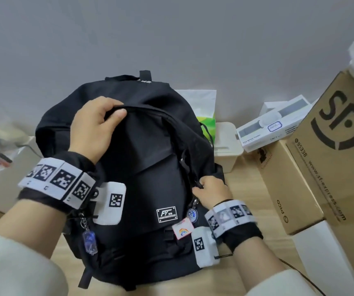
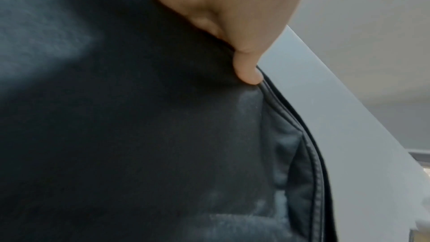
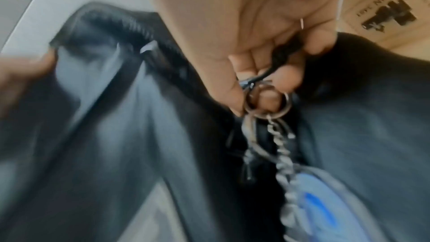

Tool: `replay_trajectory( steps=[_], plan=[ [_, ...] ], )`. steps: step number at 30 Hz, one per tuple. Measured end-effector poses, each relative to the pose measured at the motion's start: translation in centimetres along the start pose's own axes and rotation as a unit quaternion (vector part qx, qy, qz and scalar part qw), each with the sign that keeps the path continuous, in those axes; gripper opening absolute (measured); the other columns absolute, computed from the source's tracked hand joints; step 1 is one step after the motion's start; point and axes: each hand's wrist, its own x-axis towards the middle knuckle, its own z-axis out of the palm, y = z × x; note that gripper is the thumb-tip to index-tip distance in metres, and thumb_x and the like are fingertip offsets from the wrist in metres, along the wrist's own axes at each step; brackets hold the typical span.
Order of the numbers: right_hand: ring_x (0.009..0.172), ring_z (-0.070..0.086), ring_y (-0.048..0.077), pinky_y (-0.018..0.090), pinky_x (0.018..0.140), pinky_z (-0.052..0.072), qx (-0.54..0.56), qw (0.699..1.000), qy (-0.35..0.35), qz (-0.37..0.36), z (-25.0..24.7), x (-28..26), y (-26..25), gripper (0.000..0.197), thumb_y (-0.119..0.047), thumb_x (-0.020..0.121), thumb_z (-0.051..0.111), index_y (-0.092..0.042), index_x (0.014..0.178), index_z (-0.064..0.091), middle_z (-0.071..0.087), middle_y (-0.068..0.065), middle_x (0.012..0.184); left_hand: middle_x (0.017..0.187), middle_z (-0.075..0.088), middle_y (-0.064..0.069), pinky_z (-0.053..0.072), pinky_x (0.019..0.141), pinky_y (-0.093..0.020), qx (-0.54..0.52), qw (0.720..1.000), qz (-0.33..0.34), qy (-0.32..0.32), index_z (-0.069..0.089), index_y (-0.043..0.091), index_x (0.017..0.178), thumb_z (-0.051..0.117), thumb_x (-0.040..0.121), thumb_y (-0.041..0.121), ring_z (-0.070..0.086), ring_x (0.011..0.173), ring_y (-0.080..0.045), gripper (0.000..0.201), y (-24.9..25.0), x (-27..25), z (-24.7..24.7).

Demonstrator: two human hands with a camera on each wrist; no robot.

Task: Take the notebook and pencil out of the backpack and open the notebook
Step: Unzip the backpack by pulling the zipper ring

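Early stage — the backpack (image 1: 150,171) stands on the wooden floor against the wall, front panel facing the person, and neither notebook nor pencil is in view (presumably inside; can't tell from here). So nothing's out yet: extraction of both items and opening the notebook are all left.

Left hand (image 1: 94,127) grips the top edge of the front flap, thumb over the piping, fingers curled behind it — the left wrist view shows the thumb pressed on the seam. Right hand (image 1: 211,192) is closed on the zipper pull (image 3: 274,67) low on the bag's right side, w/ a keyring and round blue charm (image 1: 191,214) dangling below it. Judging by that, the zip is partway or fully run down; opening gapes slightly at top.

Bag's long axis runs bottom-to-top, away from the person, top handle toward the wall, leaning back a bit.
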Motion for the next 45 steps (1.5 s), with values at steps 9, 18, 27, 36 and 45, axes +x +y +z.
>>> replay_trajectory(
  steps=[9, 18, 27, 36, 45],
  plan=[
    [0.042, 0.034, 0.01, 0.023, 0.046, 0.026, 0.288, 0.953, -0.046, -0.085, -3.8, -1.8, 0.3, 0.049, -0.012, 0.079, 0.065, -0.015, 0.043, 0.033, 0.033, -0.003, 0.041, 0.083, 0.067, 0.004, 0.042, 0.06, -0.031, 0.217, 0.895, 0.306, -0.242, 0.068, 0.027, 0.087, 0.046, 0.065, 0.018, 0.063, 0.067, -0.022, 0.033, 5.5, -6.9, 8.0],
    [0.056, 0.069, 0.017, 0.025, 0.058, 0.059, 0.608, 0.786, -0.1, -0.06, -4.8, -4.2, 1.4, 0.031, -0.013, 0.096, 0.036, -0.007, 0.087, 0.065, 0.07, 0.005, 0.061, 0.089, 0.062, -0.009, 0.043, 0.067, -0.035, 0.11, 0.937, 0.152, -0.296, 0.06, 0.008, 0.075, 0.05, 0.089, 0.024, 0.06, 0.084, -0.027, 0.024, 5.8, -5.9, 10.6],
    [0.092, 0.058, 0.011, 0.017, 0.074, 0.044, 0.283, 0.949, 0.067, -0.121, -1.2, -3.3, -0.1, 0.044, -0.015, 0.062, 0.081, -0.026, 0.094, 0.053, 0.063, -0.001, 0.1, 0.04, 0.05, -0.001, 0.039, 0.04, -0.015, -0.203, 0.924, -0.154, -0.286, 0.047, 0.016, 0.042, 0.056, 0.088, 0.036, 0.045, 0.031, -0.007, 0.052, 6.4, -5.6, 10.7],
    [0.071, 0.052, -0.002, 0.012, 0.062, 0.04, 0.2, 0.964, 0.046, -0.169, -1.8, -4.0, -0.8, 0.045, -0.008, 0.063, 0.073, -0.029, 0.093, 0.046, 0.053, -0.017, 0.077, 0.052, 0.06, -0.009, 0.04, 0.036, -0.019, -0.36, 0.813, -0.36, -0.284, 0.063, 0.006, 0.062, 0.031, 0.093, 0.049, 0.05, 0.033, -0.013, 0.062, 5.7, -5.1, 9.7],
    [0.059, 0.049, 0.003, 0.023, 0.063, 0.042, 0.185, 0.966, 0.09, -0.158, -1.4, -4.5, -0.9, 0.027, -0.01, 0.067, 0.067, -0.017, 0.093, 0.061, 0.052, -0.012, 0.064, 0.033, 0.045, 0.0, 0.03, 0.033, -0.017, -0.301, 0.845, -0.297, -0.328, 0.056, 0.01, 0.044, 0.029, 0.097, 0.042, 0.041, 0.027, -0.009, 0.067, 6.1, -5.1, 9.1]
  ],
)
